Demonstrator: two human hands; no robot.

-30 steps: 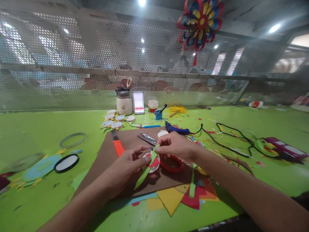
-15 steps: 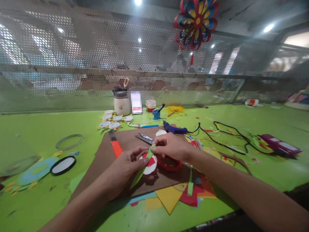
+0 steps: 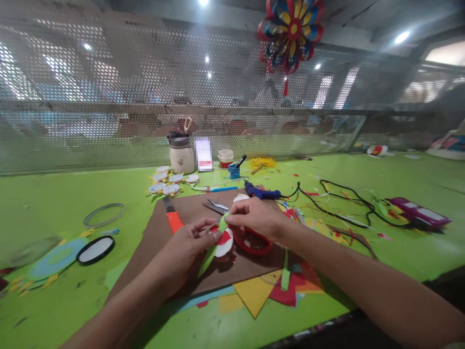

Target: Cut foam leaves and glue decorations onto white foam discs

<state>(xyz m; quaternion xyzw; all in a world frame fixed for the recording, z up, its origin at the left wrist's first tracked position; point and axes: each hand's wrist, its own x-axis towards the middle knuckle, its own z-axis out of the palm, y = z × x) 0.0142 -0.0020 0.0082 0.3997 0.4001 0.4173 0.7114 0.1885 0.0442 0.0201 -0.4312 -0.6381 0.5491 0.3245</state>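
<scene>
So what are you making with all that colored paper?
A person is doing paper craft at a green table. The left hand holds a small white disc with red on it, and the right hand pinches the top of a green paper strip laid across that disc. Both hands work over a brown sheet. Scissors, a blue glue gun and colored paper scraps lie close by.

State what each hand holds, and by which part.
The left hand grips the white-and-red disc at its left edge. The right hand pinches the green paper strip at its upper end.
</scene>
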